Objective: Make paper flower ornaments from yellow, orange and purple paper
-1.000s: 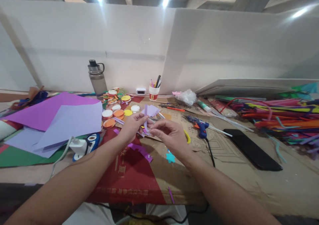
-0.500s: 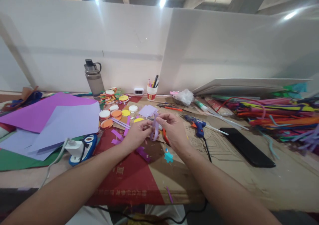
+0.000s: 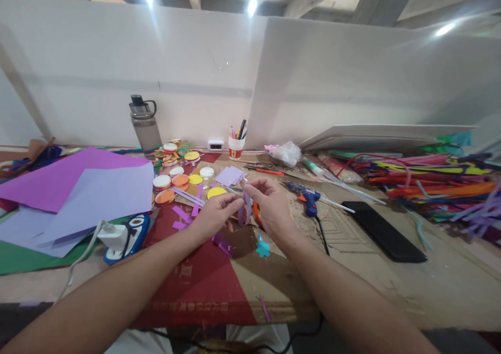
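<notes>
The right hand point(image 3: 270, 205) pinches the upper part of a looped purple strip point(image 3: 245, 212) between thumb and fingertips. The left hand point(image 3: 215, 213), fingers bent and narrowly gathered, meets the loop's left side; whether it grips is unclear. Both forearms slant inward over the cardboard point(image 3: 287, 286).

We look through one camera worn on the person's head, facing forward and down across the table point(image 3: 442, 296). Our viewpoint sits close above the near edge: the lap point(image 3: 245, 332) shows at the bottom, and both forearms point(image 3: 121, 283) run in from the lower corners to the left hand point(image 3: 217, 211) and right hand point(image 3: 273, 207) mid-picture. Farther off, we face the white wall point(image 3: 191, 51) nearly square on, with ceiling lights point(image 3: 252, 4) along the top
</notes>
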Available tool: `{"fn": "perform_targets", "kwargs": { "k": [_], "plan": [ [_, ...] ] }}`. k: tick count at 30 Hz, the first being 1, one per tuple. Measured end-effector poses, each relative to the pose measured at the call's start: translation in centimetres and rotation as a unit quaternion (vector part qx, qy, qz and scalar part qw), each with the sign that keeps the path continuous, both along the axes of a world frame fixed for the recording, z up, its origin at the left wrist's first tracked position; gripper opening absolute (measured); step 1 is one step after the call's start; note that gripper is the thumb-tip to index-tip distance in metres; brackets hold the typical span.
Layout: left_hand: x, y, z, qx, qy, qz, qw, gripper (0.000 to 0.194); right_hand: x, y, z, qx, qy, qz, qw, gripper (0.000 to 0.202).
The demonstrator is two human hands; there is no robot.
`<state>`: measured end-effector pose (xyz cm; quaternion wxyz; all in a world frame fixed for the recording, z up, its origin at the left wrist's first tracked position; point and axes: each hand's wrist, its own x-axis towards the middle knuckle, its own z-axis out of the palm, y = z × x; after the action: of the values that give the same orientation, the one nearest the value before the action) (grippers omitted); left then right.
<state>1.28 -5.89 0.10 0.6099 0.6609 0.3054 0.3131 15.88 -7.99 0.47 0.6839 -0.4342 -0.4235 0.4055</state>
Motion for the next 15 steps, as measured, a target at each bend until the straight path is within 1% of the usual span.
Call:
{"fn": "perform_targets", "kwargs": {
  "k": [3,5,8,10,13,15],
  "plan": [
    [0.0,-0.1,0.0,-0.001,-0.003,-0.002,1.0,0.045,-0.1,0.1,-0.2,0.017,-0.008,-0.014,1.0,0.022],
    [0.0,-0.1,-0.1,0.017,0.004,-0.001,1.0,0.043,-0.2,0.2,-0.3,0.021,-0.006,-0.013,1.0,0.025],
    [0.2,0.0,-0.5,0.031,-0.004,0.011,0.999,0.036,-0.4,0.1,-0.5,0.005,0.017,0.014,1.0,0.031],
    [0.4,0.0,-0.8,0.012,-0.016,0.02,1.0,0.033,-0.5,0.0,-0.5,-0.004,0.03,0.026,0.999,0.032],
    [0.4,0.0,-1.2,-0.03,-0.031,0.027,0.999,0.033,-0.6,0.0,-0.5,0.001,0.038,0.025,0.999,0.032],
    [0.4,0.0,-1.3,-0.044,-0.032,0.023,0.998,0.034,-0.7,-0.1,-0.4,-0.001,0.044,0.026,0.999,0.032]
  ]
}}
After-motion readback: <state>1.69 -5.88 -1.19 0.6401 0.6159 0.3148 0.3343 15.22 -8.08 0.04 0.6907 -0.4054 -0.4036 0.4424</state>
